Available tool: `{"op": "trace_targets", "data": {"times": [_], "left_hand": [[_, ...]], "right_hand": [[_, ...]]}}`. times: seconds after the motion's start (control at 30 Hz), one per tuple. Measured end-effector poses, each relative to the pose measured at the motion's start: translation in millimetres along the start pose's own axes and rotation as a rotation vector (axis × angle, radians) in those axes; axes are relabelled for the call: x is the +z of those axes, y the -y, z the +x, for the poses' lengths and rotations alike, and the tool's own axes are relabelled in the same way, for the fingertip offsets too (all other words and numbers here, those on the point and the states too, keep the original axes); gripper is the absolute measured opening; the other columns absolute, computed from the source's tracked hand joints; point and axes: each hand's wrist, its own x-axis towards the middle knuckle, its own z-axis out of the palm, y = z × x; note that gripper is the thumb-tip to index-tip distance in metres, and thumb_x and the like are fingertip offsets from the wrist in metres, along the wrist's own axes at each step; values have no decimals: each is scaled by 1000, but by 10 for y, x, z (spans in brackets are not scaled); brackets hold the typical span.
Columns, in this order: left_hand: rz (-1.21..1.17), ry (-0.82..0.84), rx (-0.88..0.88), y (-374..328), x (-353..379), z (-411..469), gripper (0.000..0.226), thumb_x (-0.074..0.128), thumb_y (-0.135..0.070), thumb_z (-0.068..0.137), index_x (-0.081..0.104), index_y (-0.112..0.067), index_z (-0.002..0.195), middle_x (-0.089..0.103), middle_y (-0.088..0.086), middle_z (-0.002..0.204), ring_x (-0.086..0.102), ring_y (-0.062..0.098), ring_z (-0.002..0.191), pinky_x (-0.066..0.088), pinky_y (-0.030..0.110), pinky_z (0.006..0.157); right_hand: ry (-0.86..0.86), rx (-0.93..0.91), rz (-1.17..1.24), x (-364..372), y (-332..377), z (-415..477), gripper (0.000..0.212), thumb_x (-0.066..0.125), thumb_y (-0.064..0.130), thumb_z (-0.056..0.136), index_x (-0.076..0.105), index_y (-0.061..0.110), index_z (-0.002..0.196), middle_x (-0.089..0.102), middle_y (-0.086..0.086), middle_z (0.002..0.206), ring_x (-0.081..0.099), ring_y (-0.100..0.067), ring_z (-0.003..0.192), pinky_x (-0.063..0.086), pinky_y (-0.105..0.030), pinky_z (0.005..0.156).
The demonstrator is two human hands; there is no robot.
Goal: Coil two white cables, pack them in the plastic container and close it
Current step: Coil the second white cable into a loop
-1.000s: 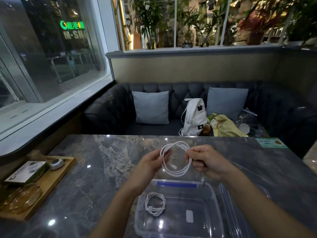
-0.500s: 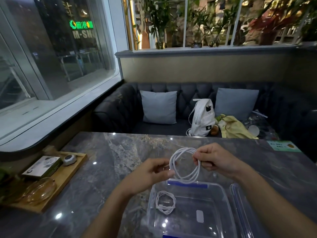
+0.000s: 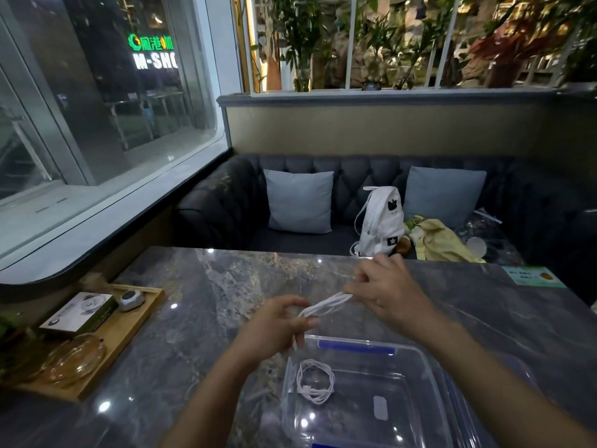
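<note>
The near end of the clear plastic container is cut off by the frame's lower edge, and its lid, lying just right of it, shows only as a blurred blue-edged strip under the right forearm. Both hands hold the second white cable above the table: the left hand pinches one end of the flattened loop between thumb and fingers, the right hand closes on the other end, but its back hides how the fingers sit on the strands. Below the grip and a little toward the person, the first coiled cable lies inside the open container, near its left wall. Well left of the grip a wooden tray carries a box and a glass dish; beyond the hands, a white backpack rests on the dark sofa.
</note>
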Motion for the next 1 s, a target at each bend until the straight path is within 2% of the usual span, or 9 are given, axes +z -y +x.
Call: {"op": "trace_targets", "data": {"times": [0.2,0.27,0.33,0.47,0.53,0.63,0.77,0.9,1.0], "left_hand": [[-697,285,-235,82,-116,-15,25,65,-4,75,64,1,100,71,6,71,65,13,60,55,25,64],[-909,333,-172,131,-179,-31,41,75,-10,63,65,2,100,73,13,85,69,22,79,55,39,86],[-996,330,-199,152,-214,-28,51,81,-29,58,67,3,96,71,15,83,67,24,76,54,39,84],[-768,52,-328,130,-95,22,30,65,-40,76,64,-12,64,52,1,53,44,7,42,43,20,44],[-580,-142,-244,126,6,47,29,59,-25,87,56,-13,61,46,2,54,42,5,39,40,20,42],[-163,-376,-13,149,87,45,28,52,-21,92,51,-13,65,49,1,54,48,4,41,42,21,45],[130,-493,256,132,64,6,22,48,-19,94,50,-18,72,46,-7,60,44,3,54,35,16,52],[318,-523,294,153,102,18,25,43,-19,95,40,-22,70,42,-7,66,42,6,61,32,22,57],[303,-631,257,269,73,62,20,40,-18,96,43,-16,77,44,-3,71,42,15,65,31,29,60]], "right_hand": [[-286,-137,-114,123,109,-62,9,63,7,84,71,10,80,64,-4,62,56,-18,55,38,-27,50],[-319,-133,-84,146,114,-72,13,59,4,87,72,6,84,69,-7,68,61,-19,61,43,-26,55],[-309,-120,-68,168,120,-60,15,60,-3,83,71,2,91,71,-10,73,65,-21,65,48,-27,58],[-178,1,152,279,253,-43,33,47,-4,79,63,-5,109,71,-19,93,68,-27,83,54,-30,76],[-110,204,378,352,394,-39,40,42,5,84,53,-3,122,64,-18,116,60,-24,108,40,-17,96],[-109,552,648,475,600,44,43,42,21,93,41,4,133,49,2,126,43,-10,122,27,-8,99],[-138,816,711,602,702,280,45,54,33,88,47,14,128,64,-1,97,60,-16,86,49,-30,76],[-104,975,817,669,614,460,19,64,27,82,59,10,86,56,-4,70,51,-17,64,40,-30,57],[-32,915,844,691,578,525,27,66,22,80,54,1,67,50,-11,60,45,-18,57,37,-31,56]]}}
